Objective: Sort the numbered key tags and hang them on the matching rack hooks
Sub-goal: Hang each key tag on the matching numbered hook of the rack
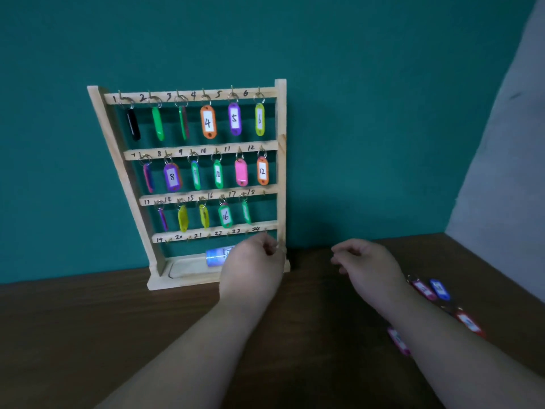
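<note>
A wooden key rack [281,160] stands against the teal wall, with four numbered rows of hooks. Coloured tags hang on hooks 1 to 17, among them the orange tag 4 [208,122] and the green tag 16 [225,216]. Hook 18 [264,192] and the bottom row, 19 to 24 [212,234], are bare. My left hand [253,270] is curled at the rack's lower right, and a blurred blue tag [216,256] sticks out from its left side. My right hand [364,262] hovers over the table, loosely curled and holding nothing.
Loose tags lie on the dark wooden table [88,335] at the right: a red tag [424,290], a blue tag [440,289], another red one [469,322] and a pink one [398,339] beside my right forearm. A grey wall closes the right side.
</note>
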